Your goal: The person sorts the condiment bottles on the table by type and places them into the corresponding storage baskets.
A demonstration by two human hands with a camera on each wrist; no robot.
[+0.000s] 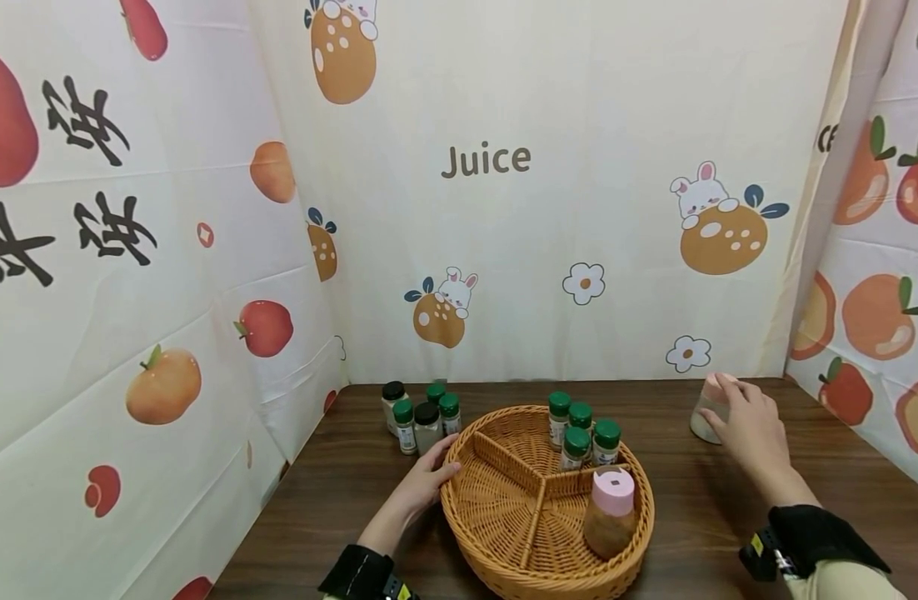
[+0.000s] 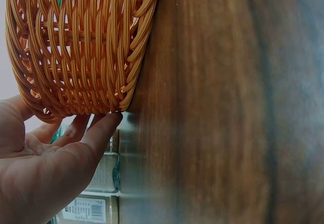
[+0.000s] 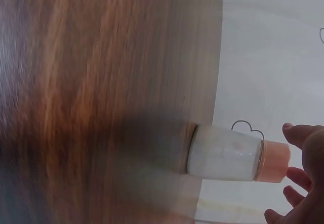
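A round wicker basket with three compartments stands on the table. My left hand grips its left rim; in the left wrist view the fingers lie against the woven side. At the right back stands a clear jar with a peach-pink lid. Around that lid my right hand has its fingers spread, thumb apart from it; whether a fingertip touches it I cannot tell. In the basket's right front compartment is a pink-lidded shaker jar with brown contents. Several green-capped bottles occupy the back compartment.
Left of the basket, several small spice bottles with green and black caps stand close together near the left hand. Printed cloth walls enclose the dark wooden table at the back and both sides.
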